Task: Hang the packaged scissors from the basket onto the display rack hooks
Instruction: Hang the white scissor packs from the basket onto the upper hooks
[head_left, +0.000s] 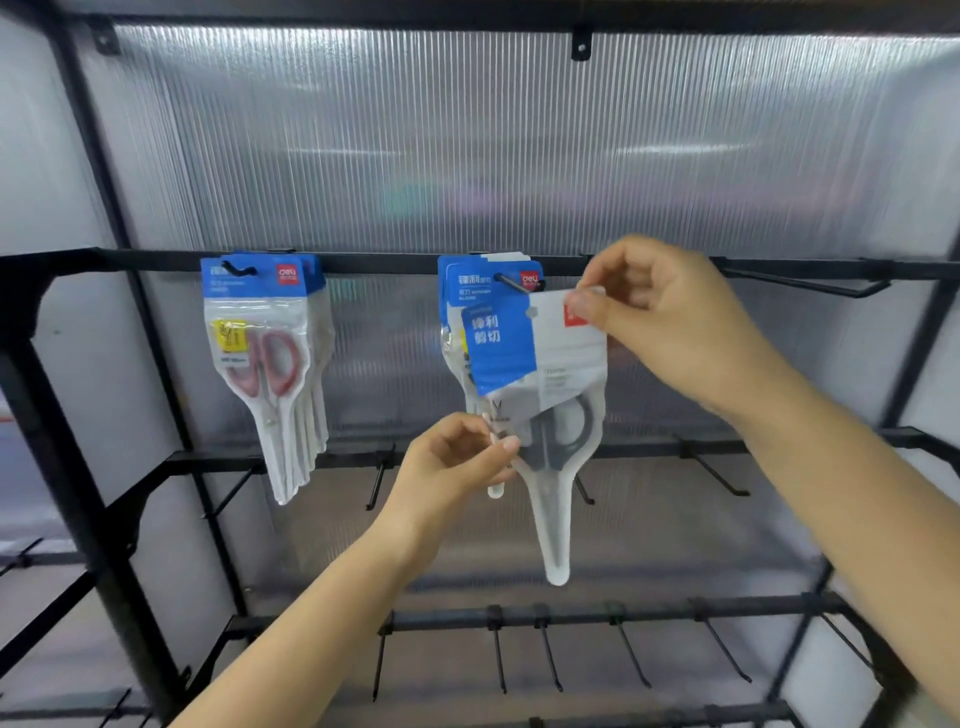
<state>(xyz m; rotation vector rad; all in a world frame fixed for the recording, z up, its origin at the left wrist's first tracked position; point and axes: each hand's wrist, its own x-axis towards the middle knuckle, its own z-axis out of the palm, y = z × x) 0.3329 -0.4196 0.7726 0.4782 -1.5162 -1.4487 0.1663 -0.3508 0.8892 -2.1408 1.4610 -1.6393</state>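
Observation:
A pack of grey-handled scissors with a blue and white card hangs in the air just below the tip of the middle hook. My right hand pinches the pack's top right corner. My left hand pinches its lower left edge near the handles. The card's hanging hole sits a little below and right of the hook tip. Behind it, more packs hang on that hook. On the left hook hang several packs of red-handled scissors. The basket is out of view.
The black metal rack has a top bar with an empty hook at the right. Two lower bars carry several bare hooks. A ribbed translucent panel backs the rack.

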